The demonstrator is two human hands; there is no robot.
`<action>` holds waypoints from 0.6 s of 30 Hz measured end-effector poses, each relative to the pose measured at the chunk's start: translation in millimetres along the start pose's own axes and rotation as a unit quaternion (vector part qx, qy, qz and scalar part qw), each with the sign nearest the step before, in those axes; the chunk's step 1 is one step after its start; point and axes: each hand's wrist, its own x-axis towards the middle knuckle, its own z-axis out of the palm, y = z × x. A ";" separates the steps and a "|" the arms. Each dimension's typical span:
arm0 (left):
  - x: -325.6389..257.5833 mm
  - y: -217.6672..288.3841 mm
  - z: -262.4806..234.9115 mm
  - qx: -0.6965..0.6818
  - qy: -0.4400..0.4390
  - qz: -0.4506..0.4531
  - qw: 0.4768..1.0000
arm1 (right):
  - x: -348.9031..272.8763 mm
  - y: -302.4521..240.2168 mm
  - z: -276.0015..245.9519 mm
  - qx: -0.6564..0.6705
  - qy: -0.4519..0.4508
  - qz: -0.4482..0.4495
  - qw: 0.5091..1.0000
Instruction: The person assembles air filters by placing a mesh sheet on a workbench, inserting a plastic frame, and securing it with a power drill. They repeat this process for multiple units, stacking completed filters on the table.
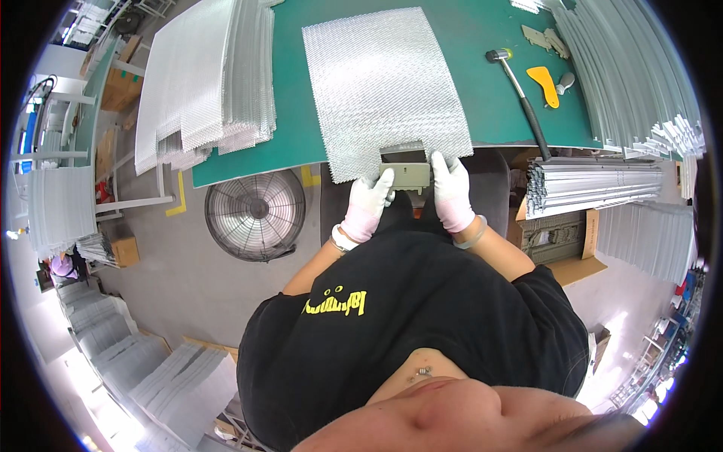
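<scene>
Where mesh sheet (384, 83) overhangs the table edge, gloved fingers (380, 184) of both hands grasping grey bracket (410, 175), underside hidden

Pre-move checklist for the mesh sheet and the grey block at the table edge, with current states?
1. Both gloved hands on the grey block: left hand and right hand at its two ends: ok.
2. Mesh sheet lying flat on the green table: ok.
3. Block seated on the sheet's near edge: cannot tell.
4. Hammer off the sheet: ok.
5. Mesh stack apart from the sheet: ok.
</scene>
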 end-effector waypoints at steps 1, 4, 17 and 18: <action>0.0 -0.6 1.0 -0.003 0.007 0.004 1.000 | -2.3 -1.7 2.4 0.012 0.003 -0.001 1.000; -0.3 -5.4 5.4 -0.026 0.029 0.009 0.999 | -2.8 0.6 0.1 0.005 -0.007 -0.005 1.000; -7.2 -15.8 4.4 -0.050 0.081 0.023 0.995 | -8.4 4.5 2.5 0.029 -0.009 -0.015 0.999; -7.3 -17.5 4.5 -0.036 0.093 0.023 0.995 | -6.0 8.5 -0.1 0.023 -0.014 -0.012 1.000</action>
